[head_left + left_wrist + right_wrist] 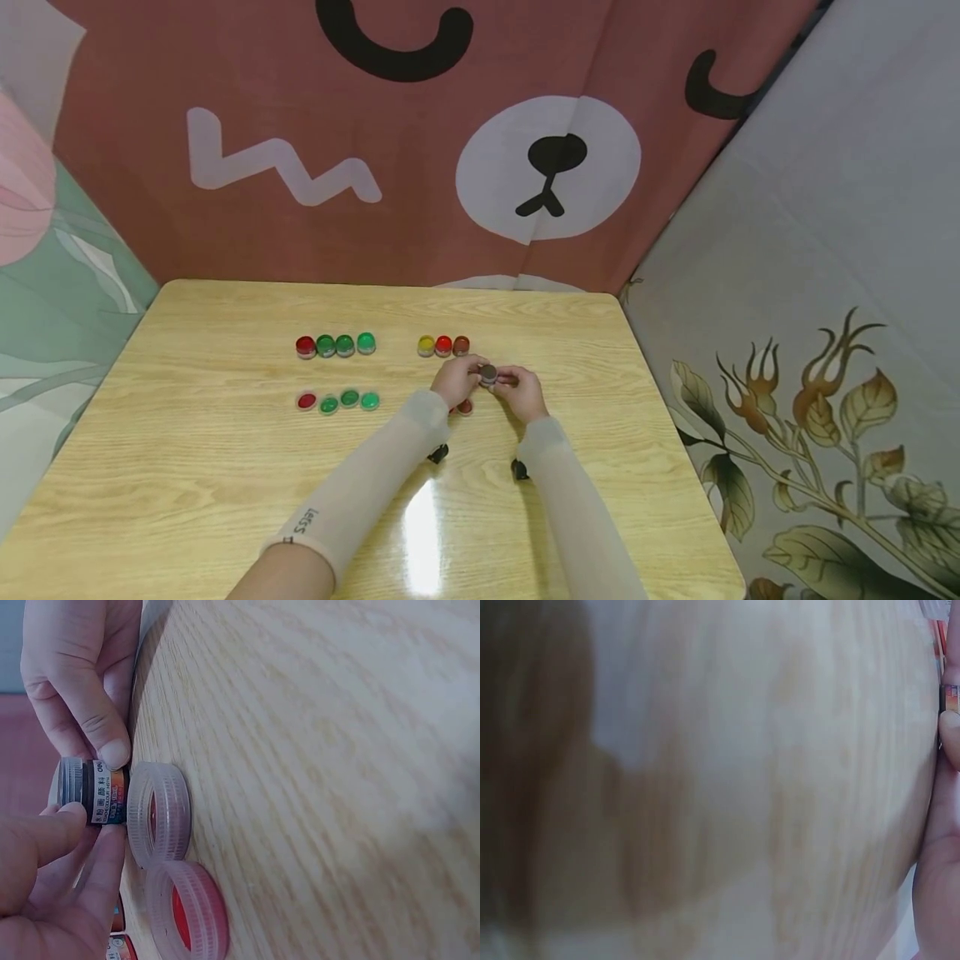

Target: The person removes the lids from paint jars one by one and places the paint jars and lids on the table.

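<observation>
Both hands hold a small paint jar between them, right of the jar rows in the head view. Its ridged clear lid is on a dark band in the left wrist view, over a colourful printed label. My left hand pinches the jar from the left, its thumb at the lid. From the right, my right hand grips the label part with thumb and fingers. Close beside the jar, a brown-tinted lid and a red-tinted lid rest on the table. The right wrist view catches only the right hand's edge.
Yellow, red and brown jars line up behind the hands. Farther left stand a dark red jar and several green jars, with matching lids in front. A cloth hangs behind the wooden table.
</observation>
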Demonstrator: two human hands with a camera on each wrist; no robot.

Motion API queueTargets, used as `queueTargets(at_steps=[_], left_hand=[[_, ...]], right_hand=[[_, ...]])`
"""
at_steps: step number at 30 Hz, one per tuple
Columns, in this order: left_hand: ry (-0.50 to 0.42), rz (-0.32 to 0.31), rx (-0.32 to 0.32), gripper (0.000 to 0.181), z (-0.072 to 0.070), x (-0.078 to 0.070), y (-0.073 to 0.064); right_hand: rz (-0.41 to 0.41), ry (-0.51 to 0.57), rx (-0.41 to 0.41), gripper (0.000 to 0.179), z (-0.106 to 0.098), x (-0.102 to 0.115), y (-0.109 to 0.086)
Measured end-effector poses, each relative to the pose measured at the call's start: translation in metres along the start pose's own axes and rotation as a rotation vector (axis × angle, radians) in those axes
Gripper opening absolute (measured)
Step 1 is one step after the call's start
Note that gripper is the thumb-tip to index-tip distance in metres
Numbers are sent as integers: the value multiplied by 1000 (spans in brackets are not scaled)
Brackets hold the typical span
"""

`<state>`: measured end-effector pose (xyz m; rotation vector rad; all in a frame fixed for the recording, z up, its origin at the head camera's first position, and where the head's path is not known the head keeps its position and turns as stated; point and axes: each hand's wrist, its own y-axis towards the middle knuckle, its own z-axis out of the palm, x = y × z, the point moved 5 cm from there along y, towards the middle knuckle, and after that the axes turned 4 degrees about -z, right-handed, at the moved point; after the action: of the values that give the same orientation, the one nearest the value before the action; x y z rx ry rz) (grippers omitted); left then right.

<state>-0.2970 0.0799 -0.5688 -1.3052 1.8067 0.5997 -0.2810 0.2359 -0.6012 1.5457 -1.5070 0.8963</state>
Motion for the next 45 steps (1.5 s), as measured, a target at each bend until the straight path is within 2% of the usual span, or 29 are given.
queueTargets(at_steps=[16,20,25,34,42,45], left_hand=[[-56,-44,-13,19,-2,0,-1],[-9,-31,-13,28,-2,0,-2],[69,23,-30,33,-3,-2,-4],[34,-10,-9,27,-1,6,1],[12,-9,-6,25,-2,4,-1],[23,-15,7,29,-2,3,-2]], right_hand=[[20,21,-16,26,1,4,-2],[27,16,-15,27,1,4,-2],[39,22,-18,27,1,4,-2],[29,28,-21,27,2,0,-1],[33,23,-23,27,2,-2,1],[31,29,-15,27,2,-2,1]])
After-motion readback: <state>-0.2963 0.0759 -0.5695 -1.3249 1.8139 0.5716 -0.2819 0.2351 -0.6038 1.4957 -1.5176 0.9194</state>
